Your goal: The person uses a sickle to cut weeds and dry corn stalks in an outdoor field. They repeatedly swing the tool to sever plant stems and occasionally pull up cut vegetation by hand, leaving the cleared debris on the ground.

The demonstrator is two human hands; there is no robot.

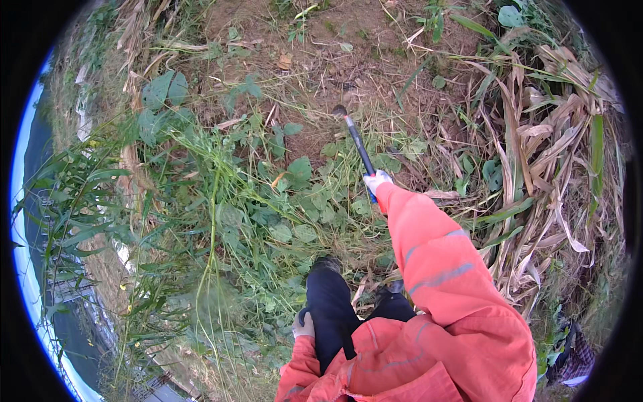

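My right hand [377, 182], in a white and blue glove, is out ahead of me at the end of an orange sleeve. It grips a hand tool [360, 143] with a straight black handle and a red band below its small dark head. The head, too small to name its kind, points away from me above low weeds and bare soil [301, 143]. By my left thigh [329, 311] is my left hand [303, 326], in a pale glove. A small dark patch shows at its fingers; whether it holds anything is unclear.
Dry maize stalks and leaves [517, 135] lie heaped along the right. Tall green weeds [216, 186] stand at the left, near my dark-trousered legs. A checked cloth [577, 357] lies at the lower right. Far left, the ground drops towards buildings [70, 291] below.
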